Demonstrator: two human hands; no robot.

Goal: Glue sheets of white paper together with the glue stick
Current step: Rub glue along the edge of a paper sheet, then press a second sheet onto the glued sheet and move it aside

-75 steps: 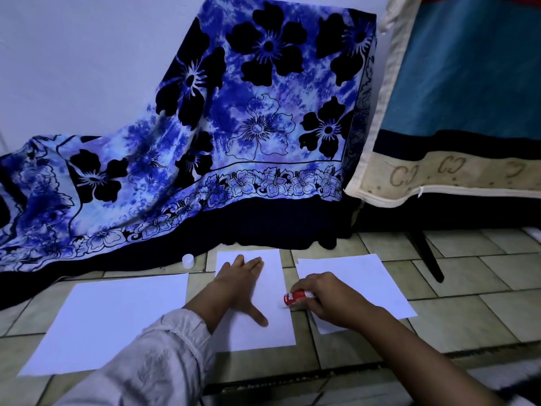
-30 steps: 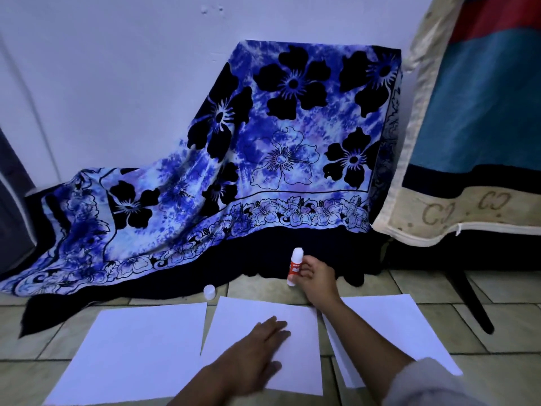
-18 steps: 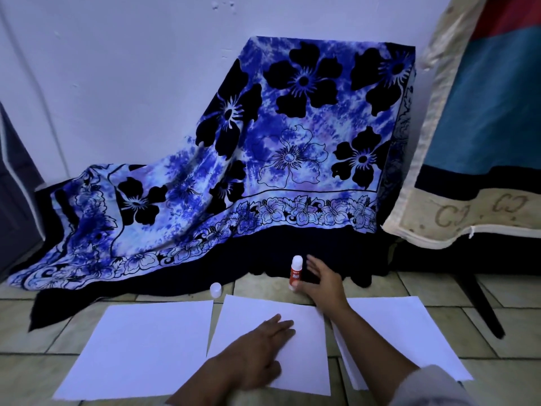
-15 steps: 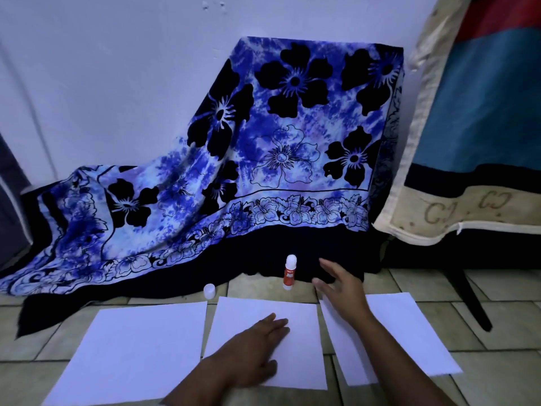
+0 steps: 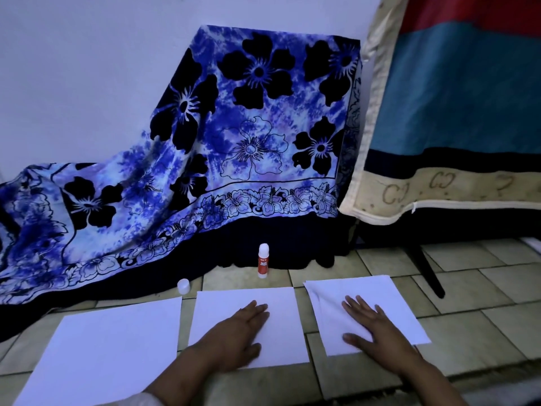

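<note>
On the tiled floor point(image 5: 468, 288), the left hand point(image 5: 237, 332) lies flat with straight, relaxed fingers on the middle sheet point(image 5: 284, 344), and the right hand point(image 5: 377, 332) lies equally flat on the right sheet point(image 5: 328, 315). The glue stick point(image 5: 263, 260) stands upright just beyond the middle sheet, at the floor's far edge, with its cap point(image 5: 183, 286) lying apart to the left.

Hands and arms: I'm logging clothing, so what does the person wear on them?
The left hand and right hand are bare, with no gloves, rings or watch visible. A pale sleeve edge shows at the left forearm's lower end; the right forearm is uncovered within the frame.
</note>
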